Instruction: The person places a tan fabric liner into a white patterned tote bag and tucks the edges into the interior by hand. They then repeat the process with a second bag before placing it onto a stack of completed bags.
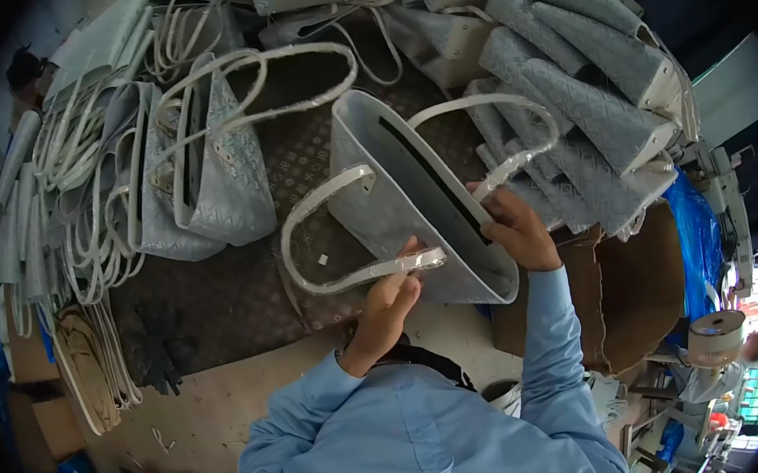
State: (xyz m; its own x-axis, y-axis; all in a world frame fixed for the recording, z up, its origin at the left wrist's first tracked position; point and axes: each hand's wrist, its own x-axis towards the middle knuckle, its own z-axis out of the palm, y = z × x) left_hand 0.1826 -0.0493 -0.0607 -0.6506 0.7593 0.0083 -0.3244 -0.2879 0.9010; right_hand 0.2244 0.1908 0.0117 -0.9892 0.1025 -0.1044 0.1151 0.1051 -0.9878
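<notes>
A grey patterned tote bag stands tilted in front of me, its mouth open and a dark strip along the inside. Two pale handles in clear wrap loop out from its sides. My left hand is closed at the end of the near handle, fingers partly hidden behind it. At the far rim, my right hand pinches the bag by the base of the other handle. The right fingertips reach partly inside the mouth.
Finished-looking grey bags with looped handles crowd the left. More folded bags are heaped at the right. A brown patterned cloth covers the work surface, with a black glove on it. A cardboard box stands at right.
</notes>
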